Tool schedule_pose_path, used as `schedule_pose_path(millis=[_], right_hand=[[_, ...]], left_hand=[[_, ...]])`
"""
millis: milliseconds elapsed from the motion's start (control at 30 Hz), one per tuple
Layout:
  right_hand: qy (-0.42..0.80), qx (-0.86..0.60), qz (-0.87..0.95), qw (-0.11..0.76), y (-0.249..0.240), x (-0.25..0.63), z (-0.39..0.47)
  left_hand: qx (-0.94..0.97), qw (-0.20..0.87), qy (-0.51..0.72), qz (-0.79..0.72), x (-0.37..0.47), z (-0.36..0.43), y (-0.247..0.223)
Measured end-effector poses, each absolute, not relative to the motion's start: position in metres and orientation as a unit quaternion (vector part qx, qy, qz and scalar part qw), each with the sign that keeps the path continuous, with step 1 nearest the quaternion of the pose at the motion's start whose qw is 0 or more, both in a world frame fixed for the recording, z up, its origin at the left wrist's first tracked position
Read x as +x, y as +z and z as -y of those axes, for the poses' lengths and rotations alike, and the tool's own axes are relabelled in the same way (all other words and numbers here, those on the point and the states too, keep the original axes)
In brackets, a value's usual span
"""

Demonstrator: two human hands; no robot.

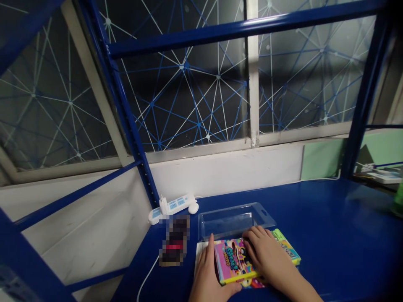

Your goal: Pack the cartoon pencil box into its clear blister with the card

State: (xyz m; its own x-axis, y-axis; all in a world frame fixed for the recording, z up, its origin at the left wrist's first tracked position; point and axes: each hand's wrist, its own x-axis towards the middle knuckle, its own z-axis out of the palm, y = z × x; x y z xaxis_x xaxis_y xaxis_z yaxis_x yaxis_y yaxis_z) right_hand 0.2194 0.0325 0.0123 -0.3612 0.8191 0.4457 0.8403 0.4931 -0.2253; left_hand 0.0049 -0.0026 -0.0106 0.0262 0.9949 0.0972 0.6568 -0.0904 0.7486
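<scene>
Beside a clear plastic tray (225, 227), left hand (207, 274) with a grip on a pink box (233, 263), right hand (265, 251) open atop.

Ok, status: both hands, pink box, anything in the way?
Left fingers at left edge of pink box. Right fingers across its top, hiding part of the cover. Clear tray just beyond, not between hands and box.

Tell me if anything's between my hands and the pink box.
Nothing visible: your left hand touches the pink box at its left; your right hand lies over its right part. The clear tray lies beyond.
</scene>
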Motion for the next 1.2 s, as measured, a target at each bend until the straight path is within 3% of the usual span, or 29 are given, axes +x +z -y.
schedule_pose_path(millis=[533, 900, 1200], right_hand=[[-0.066, -0.487, 0.827, 0.273, 0.005, 0.220, -0.032], [-0.052, -0.508, 0.828, 0.232, 0.015, 0.212, -0.034], [-0.021, -0.501, 0.828, 0.252, 0.011, 0.208, -0.037]], left_hand=[[0.679, 0.226, 0.334, -0.613, 0.002, -0.003, -0.019], [0.679, 0.259, 0.327, -0.604, 0.003, 0.002, -0.012], [0.657, 0.282, 0.344, -0.609, 0.006, 0.005, -0.008]])
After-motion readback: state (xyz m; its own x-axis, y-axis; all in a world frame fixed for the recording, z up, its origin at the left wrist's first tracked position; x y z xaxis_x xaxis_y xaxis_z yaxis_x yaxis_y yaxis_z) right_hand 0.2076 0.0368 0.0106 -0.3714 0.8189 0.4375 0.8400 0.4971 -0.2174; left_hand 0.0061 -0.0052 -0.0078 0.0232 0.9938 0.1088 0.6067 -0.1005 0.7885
